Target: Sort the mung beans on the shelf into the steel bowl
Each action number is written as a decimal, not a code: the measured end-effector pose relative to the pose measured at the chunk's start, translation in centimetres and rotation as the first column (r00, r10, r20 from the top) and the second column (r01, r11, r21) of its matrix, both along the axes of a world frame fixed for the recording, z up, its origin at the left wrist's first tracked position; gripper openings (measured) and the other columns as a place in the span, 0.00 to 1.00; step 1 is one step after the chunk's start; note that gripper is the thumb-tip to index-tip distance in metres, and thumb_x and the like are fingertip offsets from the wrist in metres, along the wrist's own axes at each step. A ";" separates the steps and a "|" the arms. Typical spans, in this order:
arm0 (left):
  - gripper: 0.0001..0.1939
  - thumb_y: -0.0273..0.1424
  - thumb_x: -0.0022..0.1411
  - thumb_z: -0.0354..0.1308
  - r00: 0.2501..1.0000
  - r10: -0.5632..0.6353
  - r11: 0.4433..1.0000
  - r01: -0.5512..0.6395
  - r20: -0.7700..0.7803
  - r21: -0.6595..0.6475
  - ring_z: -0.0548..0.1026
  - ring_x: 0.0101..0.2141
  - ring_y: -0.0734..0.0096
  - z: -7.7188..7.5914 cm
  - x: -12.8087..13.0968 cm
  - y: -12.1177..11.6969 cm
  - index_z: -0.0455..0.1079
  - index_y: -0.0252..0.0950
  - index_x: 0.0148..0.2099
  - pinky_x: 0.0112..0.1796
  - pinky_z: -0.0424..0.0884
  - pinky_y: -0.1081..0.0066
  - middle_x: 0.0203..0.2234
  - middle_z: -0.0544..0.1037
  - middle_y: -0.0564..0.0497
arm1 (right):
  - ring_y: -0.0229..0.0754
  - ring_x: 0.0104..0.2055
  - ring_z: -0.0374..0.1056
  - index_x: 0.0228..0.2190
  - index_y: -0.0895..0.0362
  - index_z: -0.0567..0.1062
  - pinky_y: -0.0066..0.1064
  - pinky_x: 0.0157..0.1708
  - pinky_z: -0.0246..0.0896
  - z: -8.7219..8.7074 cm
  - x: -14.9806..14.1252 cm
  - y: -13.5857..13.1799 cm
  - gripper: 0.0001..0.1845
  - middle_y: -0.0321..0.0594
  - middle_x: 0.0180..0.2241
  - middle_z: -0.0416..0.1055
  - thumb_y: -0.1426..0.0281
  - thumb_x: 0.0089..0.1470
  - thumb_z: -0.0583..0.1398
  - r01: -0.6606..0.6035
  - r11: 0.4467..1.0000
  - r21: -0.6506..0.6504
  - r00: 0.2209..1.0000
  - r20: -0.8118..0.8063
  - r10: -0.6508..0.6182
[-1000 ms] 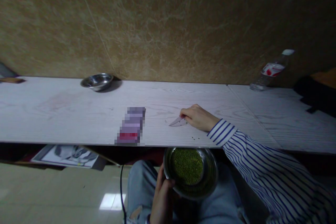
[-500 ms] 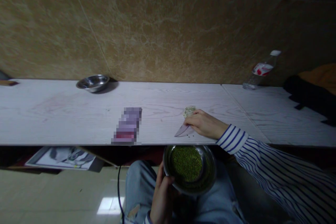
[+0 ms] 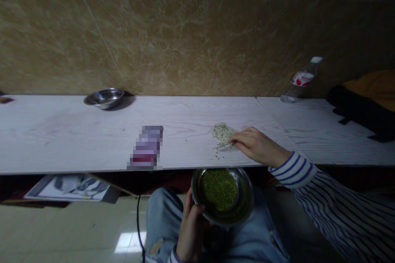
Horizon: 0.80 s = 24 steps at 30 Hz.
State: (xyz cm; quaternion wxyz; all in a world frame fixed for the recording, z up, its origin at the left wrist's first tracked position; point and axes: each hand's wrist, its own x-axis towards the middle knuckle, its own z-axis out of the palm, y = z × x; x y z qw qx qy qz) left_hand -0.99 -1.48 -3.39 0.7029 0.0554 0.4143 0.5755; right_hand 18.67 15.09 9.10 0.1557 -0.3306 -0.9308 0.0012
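Note:
My left hand [image 3: 191, 230] grips the left rim of a steel bowl [image 3: 245, 209], its thumb over the edge. Small green beans [image 3: 219, 191], like mung beans, cover the bowl's bottom. The bowl is over my lap, just below the table edge. Above the tabletop, my right hand [image 3: 254, 144] pinches a thin, flat, pointed piece [image 3: 224, 146], seen nearly edge-on; its exact kind is unclear. Beside its fingertips lies a pale patch dotted with small dark green grains [image 3: 222, 132]. A few loose grains lie nearer the table edge.
On the white wood-grain table [image 3: 182, 111] stands another steel bowl [image 3: 105, 99] at the back left. A blurred-out, phone-shaped object [image 3: 146, 146] lies left of centre. At the back right are a plastic bottle [image 3: 300, 80] and a dark and orange cloth item [image 3: 367, 98]. A tiled wall rises behind.
My right hand has shifted right and turned the flat piece from face-on to nearly edge-on. The grain-dotted patch, hidden at first, has come into view. My left hand keeps holding the bowl.

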 end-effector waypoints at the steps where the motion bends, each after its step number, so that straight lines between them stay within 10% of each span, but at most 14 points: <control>1: 0.36 0.28 0.53 0.54 1.000 0.002 1.000 -0.002 -0.003 -0.002 0.65 0.51 0.54 0.0 0.0 0.0 0.52 0.47 0.64 0.40 0.70 0.63 0.55 0.65 0.46 | 0.42 0.40 0.71 0.41 0.57 0.73 0.38 0.43 0.59 -0.1 0.3 -0.3 0.12 0.41 0.38 0.77 0.74 0.58 0.52 0.045 0.999 0.024 0.999 -0.020 -0.045; 24: 0.36 0.28 0.54 0.54 0.999 -0.017 1.000 0.018 -0.026 0.017 0.64 0.54 0.53 0.2 0.4 0.1 0.52 0.48 0.64 0.42 0.69 0.62 0.56 0.66 0.47 | 0.43 0.40 0.72 0.45 0.56 0.72 0.39 0.42 0.62 -2.1 0.7 -2.9 0.15 0.42 0.40 0.77 0.73 0.58 0.52 0.139 0.990 0.017 0.990 -0.040 -0.138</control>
